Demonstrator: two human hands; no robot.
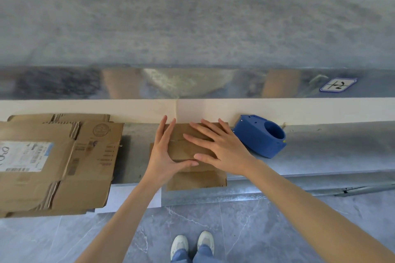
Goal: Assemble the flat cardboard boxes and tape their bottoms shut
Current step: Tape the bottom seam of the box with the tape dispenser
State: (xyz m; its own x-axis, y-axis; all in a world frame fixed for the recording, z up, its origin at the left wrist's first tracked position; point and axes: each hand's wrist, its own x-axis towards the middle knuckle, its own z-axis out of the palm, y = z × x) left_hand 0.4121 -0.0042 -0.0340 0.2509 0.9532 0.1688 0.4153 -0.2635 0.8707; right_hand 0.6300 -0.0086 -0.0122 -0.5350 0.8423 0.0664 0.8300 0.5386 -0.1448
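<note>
A long galvanised metal duct (192,27) fills the upper part of the view, with a narrow metal shelf (331,147) running below it and grey marbled floor tiles (245,230) underneath. On the left of the shelf lies a stack of flat cardboard boxes (53,166), overhanging the front edge, the top one carrying a white shipping label (23,157). In the middle stands a small cardboard box (192,151), set up with its flaps folded closed on top and one flap hanging down over the shelf's front. The left hand (165,151) lies open along the box's left side, fingers straight and thumb stretched across the near flap. The right hand (222,147) rests flat on top, fingers spread, pressing on the flaps. Just beside the box on the right sits a blue tape dispenser (261,135), untouched. A small label (337,84) is stuck to the duct's shiny lower face.
</note>
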